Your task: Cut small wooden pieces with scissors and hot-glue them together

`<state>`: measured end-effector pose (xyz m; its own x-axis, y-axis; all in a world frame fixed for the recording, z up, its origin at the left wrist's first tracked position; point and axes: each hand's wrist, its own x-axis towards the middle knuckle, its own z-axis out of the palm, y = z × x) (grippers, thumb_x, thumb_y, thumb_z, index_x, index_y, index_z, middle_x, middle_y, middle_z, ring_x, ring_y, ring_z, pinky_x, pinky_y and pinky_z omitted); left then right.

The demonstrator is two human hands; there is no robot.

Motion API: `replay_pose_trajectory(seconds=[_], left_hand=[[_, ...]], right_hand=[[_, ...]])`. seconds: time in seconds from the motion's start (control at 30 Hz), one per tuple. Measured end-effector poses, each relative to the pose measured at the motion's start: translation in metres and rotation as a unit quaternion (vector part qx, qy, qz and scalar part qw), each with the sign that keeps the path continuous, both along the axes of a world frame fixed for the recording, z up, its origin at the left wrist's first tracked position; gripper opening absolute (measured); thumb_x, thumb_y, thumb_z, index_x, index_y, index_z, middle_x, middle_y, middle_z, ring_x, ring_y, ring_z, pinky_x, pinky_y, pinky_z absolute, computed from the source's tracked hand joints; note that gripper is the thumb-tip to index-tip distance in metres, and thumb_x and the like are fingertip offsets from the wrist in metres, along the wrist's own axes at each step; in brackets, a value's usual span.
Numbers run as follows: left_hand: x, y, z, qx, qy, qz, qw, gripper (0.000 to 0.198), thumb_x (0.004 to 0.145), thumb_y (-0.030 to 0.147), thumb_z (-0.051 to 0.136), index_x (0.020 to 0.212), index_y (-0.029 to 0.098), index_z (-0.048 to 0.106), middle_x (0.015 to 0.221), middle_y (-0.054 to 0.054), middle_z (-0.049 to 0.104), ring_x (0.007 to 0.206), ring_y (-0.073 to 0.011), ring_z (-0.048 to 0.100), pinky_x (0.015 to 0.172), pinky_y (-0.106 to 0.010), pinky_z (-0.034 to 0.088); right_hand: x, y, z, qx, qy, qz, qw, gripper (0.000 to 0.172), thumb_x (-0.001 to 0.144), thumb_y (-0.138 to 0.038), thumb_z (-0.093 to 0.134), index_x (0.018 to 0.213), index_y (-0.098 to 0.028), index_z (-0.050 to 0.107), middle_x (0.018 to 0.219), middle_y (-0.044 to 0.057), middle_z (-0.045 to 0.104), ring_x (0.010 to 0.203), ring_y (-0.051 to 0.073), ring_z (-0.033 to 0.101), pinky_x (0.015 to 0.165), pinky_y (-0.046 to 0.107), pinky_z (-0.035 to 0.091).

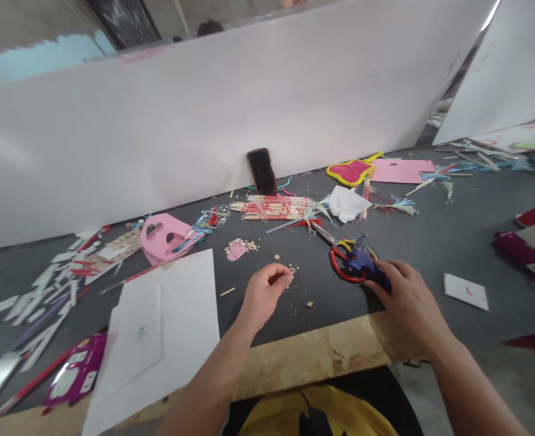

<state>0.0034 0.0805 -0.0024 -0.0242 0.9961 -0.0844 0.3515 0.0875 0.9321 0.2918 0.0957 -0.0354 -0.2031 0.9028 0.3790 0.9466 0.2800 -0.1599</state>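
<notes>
My left hand (267, 292) is over the dark tabletop with thumb and fingertips pinched together. Anything between them is too small to make out. Small beige bits (293, 268) lie scattered beside its fingertips. My right hand (406, 293) wraps round the handle of a blue glue gun (361, 261), whose front end points away from me. Right against the gun are scissors with red-and-yellow handles (345, 275), blades pointing to the back left. A small pink piece edged with beige bits (237, 251) lies beyond my left hand.
A phone (262, 171) leans on the white partition (231, 103). Before it are wrapped wooden sticks (274, 208) and crumpled white tissue (348, 204). White sheets (177, 303), a pink cut-out (165, 236) and many strips crowd the left. A white card (466, 292) lies right.
</notes>
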Motion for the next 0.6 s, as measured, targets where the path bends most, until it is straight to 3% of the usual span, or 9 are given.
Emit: replay_pose_trajectory(seconds=[0.1,0.2,0.33,0.43,0.53,0.6], left_hand=[[0.005,-0.016,0.000,-0.070,-0.210,0.035,0.975,0.015,0.074,0.030,0.066,0.077,0.016,0.063,0.070,0.000,0.063,0.061,-0.0097,0.049,0.059,-0.021,0.036],[0.009,-0.027,-0.001,-0.116,-0.344,0.043,0.931,0.017,0.071,0.028,0.071,0.076,0.014,0.063,0.070,-0.001,0.062,0.058,-0.0072,0.047,0.059,-0.020,0.036],[0.008,-0.035,0.002,-0.158,-0.450,0.058,0.877,0.019,0.065,0.025,0.076,0.073,0.014,0.062,0.069,0.000,0.061,0.057,-0.0066,0.049,0.059,-0.020,0.037],[0.004,-0.039,0.004,-0.169,-0.492,0.065,0.852,0.021,0.063,0.024,0.077,0.072,0.013,0.062,0.067,0.000,0.059,0.056,-0.0064,0.049,0.059,-0.021,0.038],[0.001,-0.040,0.004,-0.169,-0.520,0.060,0.835,0.020,0.063,0.024,0.077,0.073,0.013,0.063,0.065,0.001,0.058,0.056,-0.0066,0.049,0.060,-0.021,0.039],[0.000,-0.041,0.003,-0.166,-0.536,0.059,0.826,0.019,0.064,0.023,0.077,0.073,0.014,0.063,0.065,0.001,0.057,0.057,-0.0065,0.048,0.060,-0.022,0.040]], right_hand=[[-0.001,0.006,-0.003,-0.011,0.004,-0.003,1.000,0.040,0.086,-0.040,0.047,0.116,-0.015,0.055,0.107,0.014,0.055,0.094,0.028,0.055,0.082,0.043,0.047],[0.001,0.011,-0.003,-0.022,0.003,0.026,0.999,0.043,0.085,-0.037,0.047,0.120,-0.012,0.052,0.111,0.016,0.056,0.097,0.029,0.056,0.085,0.043,0.047],[0.003,0.013,0.001,-0.040,0.033,0.052,0.997,0.040,0.085,-0.033,0.045,0.120,-0.015,0.053,0.110,0.014,0.060,0.094,0.028,0.060,0.081,0.041,0.049],[0.000,0.005,0.015,-0.035,0.136,0.001,0.990,0.043,0.081,-0.039,0.049,0.118,-0.018,0.056,0.106,0.012,0.063,0.091,0.028,0.061,0.077,0.041,0.049],[-0.010,-0.009,0.035,-0.069,0.313,-0.096,0.942,0.048,0.075,-0.045,0.058,0.117,-0.020,0.057,0.085,0.008,0.067,0.071,0.024,0.062,0.061,0.035,0.050],[-0.022,-0.020,0.046,-0.136,0.420,-0.057,0.895,0.041,0.077,-0.048,0.058,0.106,-0.019,0.061,0.071,0.006,0.064,0.058,0.019,0.058,0.051,0.030,0.047]])
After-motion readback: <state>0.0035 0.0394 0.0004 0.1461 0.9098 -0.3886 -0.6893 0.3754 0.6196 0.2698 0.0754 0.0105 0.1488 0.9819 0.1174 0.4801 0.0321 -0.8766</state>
